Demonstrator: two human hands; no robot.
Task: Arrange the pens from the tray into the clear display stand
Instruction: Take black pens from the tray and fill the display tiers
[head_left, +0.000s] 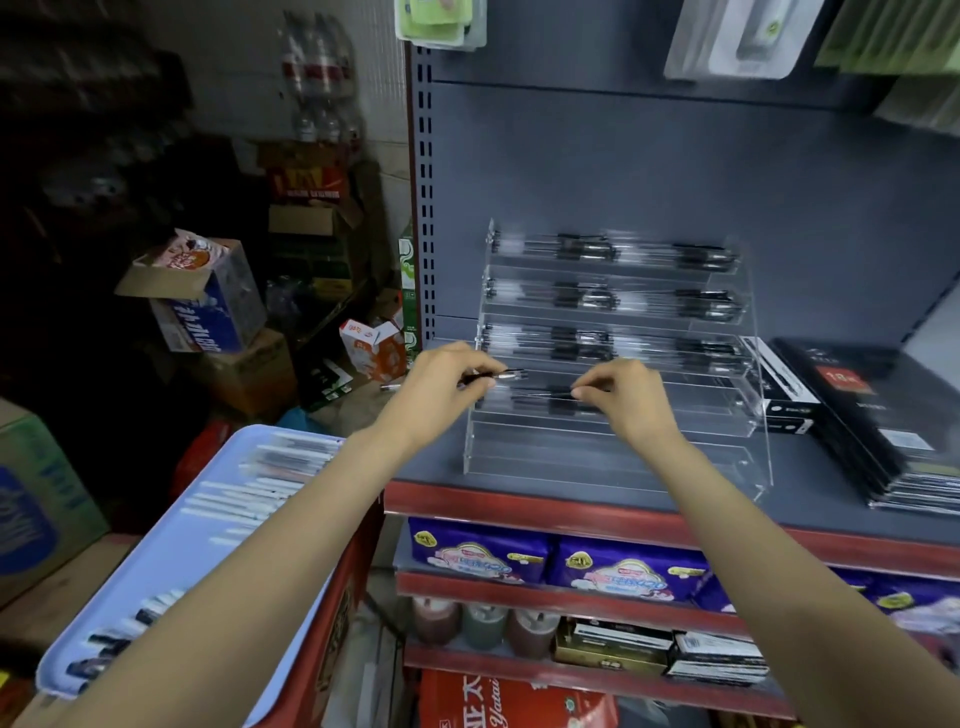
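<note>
Both hands are at the stand (618, 364), which sits on the shelf (519, 499). Its top three tiers already hold pens; the lowest tiers look bare. The left hand (447, 387) pinches a pen (506, 375) between thumb and fingertips, tip pointing toward 3 o'clock. The right hand (623, 397) seems to pinch another pen (545, 396) lying along the fourth tier, though motion blur makes that grip uncertain. The step in hand is filling the fourth tier. Next, the left pen should be laid level in the groove beside it. More pens wait on the tray (171, 551) at 8 o'clock.
</note>
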